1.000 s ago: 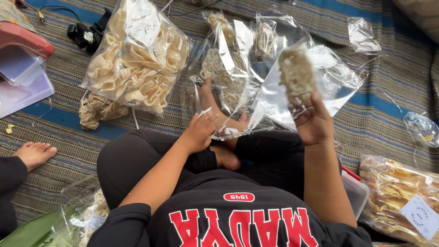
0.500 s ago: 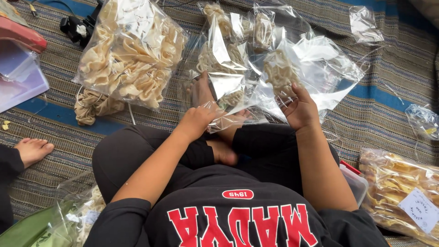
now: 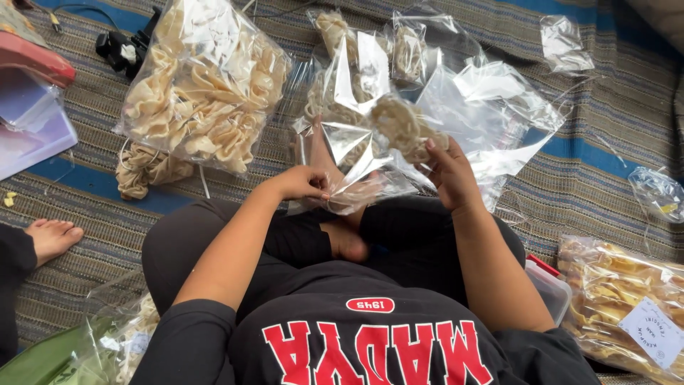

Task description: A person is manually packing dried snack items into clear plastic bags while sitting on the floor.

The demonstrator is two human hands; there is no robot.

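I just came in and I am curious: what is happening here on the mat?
A person sits cross-legged on a striped mat. The right hand holds a stack of pale crackers at the mouth of a clear plastic bag, while the left hand grips the bag's edge. A large filled bag of crackers lies to the left, another labelled one to the right.

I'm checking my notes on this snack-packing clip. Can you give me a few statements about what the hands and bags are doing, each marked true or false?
1. The right hand holds a stack of crackers. True.
2. The left hand rests flat on the mat. False: it pinches a clear plastic bag.
3. A large full bag of crackers lies on the woven mat. True.
4. The person sits on a chair. False: they sit cross-legged on the mat.
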